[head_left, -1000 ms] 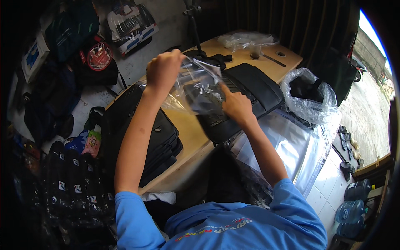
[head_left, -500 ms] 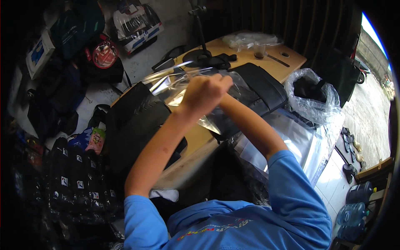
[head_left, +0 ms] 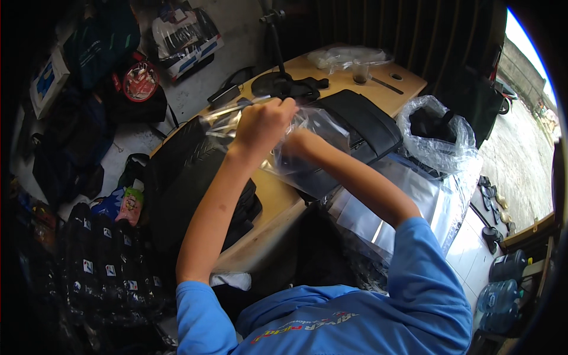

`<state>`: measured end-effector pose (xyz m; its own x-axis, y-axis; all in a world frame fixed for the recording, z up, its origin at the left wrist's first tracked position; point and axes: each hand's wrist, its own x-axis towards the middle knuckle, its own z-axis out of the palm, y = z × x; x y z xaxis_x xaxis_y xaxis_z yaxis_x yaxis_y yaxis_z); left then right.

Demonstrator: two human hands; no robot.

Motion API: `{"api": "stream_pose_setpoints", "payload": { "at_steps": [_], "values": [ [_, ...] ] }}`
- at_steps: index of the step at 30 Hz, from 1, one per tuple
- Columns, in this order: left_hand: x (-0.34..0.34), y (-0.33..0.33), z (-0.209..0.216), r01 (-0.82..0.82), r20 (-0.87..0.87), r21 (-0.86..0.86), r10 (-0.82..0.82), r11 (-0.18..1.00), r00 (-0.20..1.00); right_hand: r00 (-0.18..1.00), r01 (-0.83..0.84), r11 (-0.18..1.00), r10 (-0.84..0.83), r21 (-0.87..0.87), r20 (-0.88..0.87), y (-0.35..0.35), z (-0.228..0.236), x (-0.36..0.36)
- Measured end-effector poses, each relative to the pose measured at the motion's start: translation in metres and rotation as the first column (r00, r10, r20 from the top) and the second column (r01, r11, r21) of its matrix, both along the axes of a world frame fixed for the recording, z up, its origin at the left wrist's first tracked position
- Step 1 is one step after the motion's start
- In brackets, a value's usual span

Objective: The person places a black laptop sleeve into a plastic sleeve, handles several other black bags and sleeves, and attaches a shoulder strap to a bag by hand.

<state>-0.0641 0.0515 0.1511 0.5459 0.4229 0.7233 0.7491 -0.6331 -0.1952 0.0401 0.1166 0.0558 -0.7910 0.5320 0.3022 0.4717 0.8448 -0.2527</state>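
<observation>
A clear plastic bag (head_left: 324, 131) is stretched out above the wooden table, catching the light. My left hand (head_left: 264, 123) is closed on its upper edge, knuckles up. Just right of it, my right hand (head_left: 300, 142) is bent inward against the film, perhaps inside it; its fingers are hidden behind my left hand and the plastic. One black bag (head_left: 192, 171) lies on the table left of my forearms. Another black bag (head_left: 364, 123) lies to the right, partly under the film.
At the table's (head_left: 408, 89) far side are a cup (head_left: 360, 73), a dark flat strip (head_left: 387, 86), crumpled plastic (head_left: 349, 57) and a black stand (head_left: 278, 83). Flat clear plastic sleeves (head_left: 378, 207) are stacked at my right, beside an open plastic sack (head_left: 438, 127). Wrapped black goods (head_left: 106, 260) stand at left.
Both hands have shifted a little left and come slightly apart. My right hand has dropped lower, and the plastic bag now spreads to the right over the black bag.
</observation>
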Motion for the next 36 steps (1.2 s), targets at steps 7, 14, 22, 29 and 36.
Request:
{"api": "stream_pose_setpoints", "payload": {
  "at_steps": [7, 14, 22, 29, 36],
  "values": [
    [0.007, 0.004, 0.014, 0.104, 0.191, -0.171, -0.071, 0.98, 0.979, 0.983, -0.01, 0.988, -0.019, 0.154, 0.184, -0.052, 0.006, 0.029],
    [0.024, -0.021, 0.011, -0.018, 0.057, -0.257, 0.034, 0.966, 0.998, 0.925, 0.182, 0.982, -0.155, 0.047, -0.347, 0.005, -0.007, -0.006],
    [0.023, -0.012, -0.025, -0.22, 0.06, -0.143, 0.23, 0.965, 0.971, 0.948, 0.082, 0.992, -0.05, 0.092, -0.315, 0.029, -0.022, -0.013],
    [0.009, 0.002, -0.032, -0.303, 0.144, -0.153, 0.324, 0.941, 0.935, 0.98, 0.117, 0.993, -0.113, 0.012, -0.162, -0.037, 0.014, 0.016],
    [0.024, 0.002, -0.021, -0.158, 0.251, -0.18, 0.2, 0.971, 0.947, 0.399, 0.853, 0.52, -0.697, -0.036, -0.596, 0.008, 0.007, 0.233]
  ]
}}
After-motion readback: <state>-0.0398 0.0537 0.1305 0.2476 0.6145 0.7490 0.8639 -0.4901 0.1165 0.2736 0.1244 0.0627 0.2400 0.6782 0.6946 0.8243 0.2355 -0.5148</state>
